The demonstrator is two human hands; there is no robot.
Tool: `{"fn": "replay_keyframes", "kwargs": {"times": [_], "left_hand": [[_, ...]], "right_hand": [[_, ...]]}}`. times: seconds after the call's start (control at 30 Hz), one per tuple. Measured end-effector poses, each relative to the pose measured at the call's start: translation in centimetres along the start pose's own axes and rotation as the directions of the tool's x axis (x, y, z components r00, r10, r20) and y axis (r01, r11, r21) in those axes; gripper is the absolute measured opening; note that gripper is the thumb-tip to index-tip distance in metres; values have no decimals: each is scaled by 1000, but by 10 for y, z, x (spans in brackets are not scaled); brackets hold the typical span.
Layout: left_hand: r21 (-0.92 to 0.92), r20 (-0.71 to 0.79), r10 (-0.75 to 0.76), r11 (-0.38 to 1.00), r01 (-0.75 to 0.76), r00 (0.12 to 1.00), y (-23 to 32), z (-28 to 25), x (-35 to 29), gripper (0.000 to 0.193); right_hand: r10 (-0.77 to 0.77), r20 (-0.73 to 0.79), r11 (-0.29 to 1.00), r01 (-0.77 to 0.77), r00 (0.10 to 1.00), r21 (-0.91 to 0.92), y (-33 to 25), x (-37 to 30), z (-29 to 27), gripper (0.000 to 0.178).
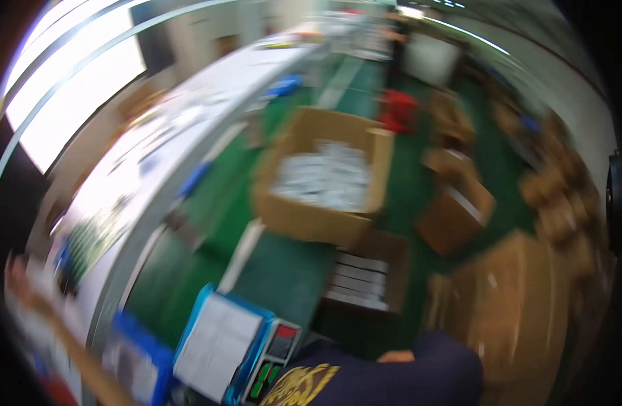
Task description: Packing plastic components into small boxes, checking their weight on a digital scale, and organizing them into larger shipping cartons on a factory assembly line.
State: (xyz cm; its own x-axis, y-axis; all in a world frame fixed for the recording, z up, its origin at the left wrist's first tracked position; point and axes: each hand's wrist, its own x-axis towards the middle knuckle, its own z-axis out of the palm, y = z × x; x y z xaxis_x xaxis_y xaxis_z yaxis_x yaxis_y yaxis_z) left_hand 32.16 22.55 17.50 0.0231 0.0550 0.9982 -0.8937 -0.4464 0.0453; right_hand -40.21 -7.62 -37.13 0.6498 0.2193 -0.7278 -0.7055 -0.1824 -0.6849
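Note:
My left forearm reaches out at the lower left, beside the long white workbench (179, 145). My left hand (25, 287) is at the picture's edge, next to a blurred whitish thing (43, 318); motion smears the fingers, so I cannot tell whether it grips anything. Of my right hand (395, 356) only a strip of skin shows beside my dark shirt, and its fingers are hidden. Nearer the middle, a blue clipboard (267, 314) with white paper (216, 345) lies beside a device (273, 355) with red and green panels.
A large open carton (297, 220) holds many small white packets (324, 176). Below it, another carton (399, 271) contains white boxes (358, 281). Brown cartons (507, 304) stand at the right. A blue bin (141, 342) sits by the bench; a red object (397, 111) is farther off.

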Motion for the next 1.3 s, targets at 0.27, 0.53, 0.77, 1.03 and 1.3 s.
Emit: {"fn": "replay_keyframes", "kwargs": {"times": [0.27, 0.53, 0.77, 1.03, 1.3], "left_hand": [[674, 427, -381, 738, -9, 820, 65, 73, -38, 75], [814, 581, -806, 576, -71, 116, 66, 71, -11, 97], [251, 444, -716, 676, 693, 538, 68, 63, -40, 76], [-163, 491, -637, 602, 782, 593, 65, 39, -45, 72], [-202, 470, -593, 649, 734, 654, 108, 7, -41, 70]], "right_hand": [[161, 325, 877, 16, 932, -480, -47, 73, -104, 52], [169, 156, 901, -88, 973, -425, -18, 66, -81, 51], [189, 27, 903, -163, 982, -396, -3, 66, -69, 51], [245, -112, 864, -270, 963, -424, 8, 44, -84, 50], [138, -254, 935, -211, 957, -287, -92, 21, -155, 58]]}}
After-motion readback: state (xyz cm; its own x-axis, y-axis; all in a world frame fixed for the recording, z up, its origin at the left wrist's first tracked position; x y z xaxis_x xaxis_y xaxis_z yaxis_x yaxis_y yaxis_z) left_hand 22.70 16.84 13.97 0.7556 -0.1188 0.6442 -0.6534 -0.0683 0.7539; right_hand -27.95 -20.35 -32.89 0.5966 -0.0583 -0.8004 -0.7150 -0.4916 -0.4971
